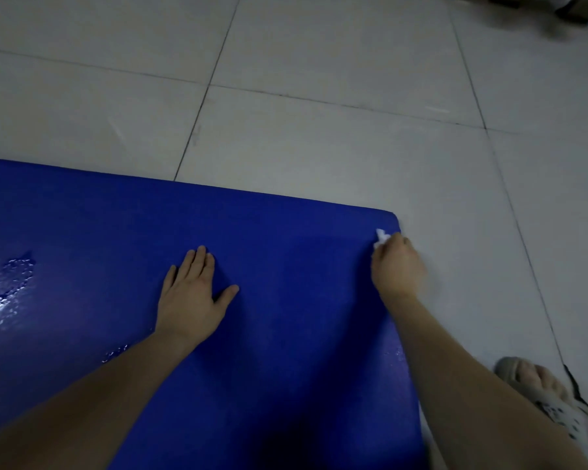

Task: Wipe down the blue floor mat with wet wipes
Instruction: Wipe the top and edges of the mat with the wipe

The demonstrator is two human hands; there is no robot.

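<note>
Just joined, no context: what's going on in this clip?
A person is wiping a blue floor mat on a tiled floor. The right hand grips a white wet wipe at the mat's far right corner. The left hand rests flat on the mat. Wet patches glisten at left.

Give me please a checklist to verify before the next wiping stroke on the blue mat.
1. The wet wipe is gripped by the right hand: ok.
2. The left hand lies flat on the blue mat: ok.
3. The wipe sits at the mat's far right corner: ok.
4. The wipe is moist enough: cannot tell.
5. The mat's middle is wiped: cannot tell; only the wet patch at left shines.
</note>
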